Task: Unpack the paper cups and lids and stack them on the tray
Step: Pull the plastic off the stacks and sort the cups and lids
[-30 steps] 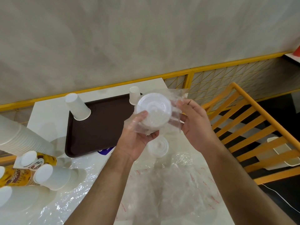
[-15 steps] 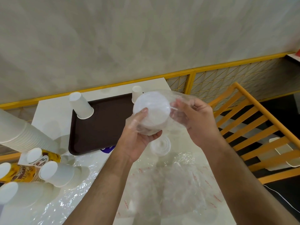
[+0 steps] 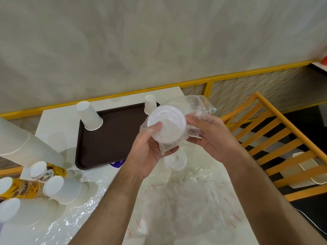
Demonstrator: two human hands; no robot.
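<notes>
Clear plastic wrap [image 3: 198, 110] covers the lid stack [image 3: 167, 127], held above the table [image 3: 56, 124] beside the brown tray [image 3: 113, 138]. Left hand [image 3: 148, 152] fingers curl round it as anchor; right hand [image 3: 210, 137] pinches wrap, likely peeling.

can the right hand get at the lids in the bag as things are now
Probably not yet: the lids are wrapped in the clear plastic bag. The right hand grips that plastic, while the left hand holds the bundle.
</notes>
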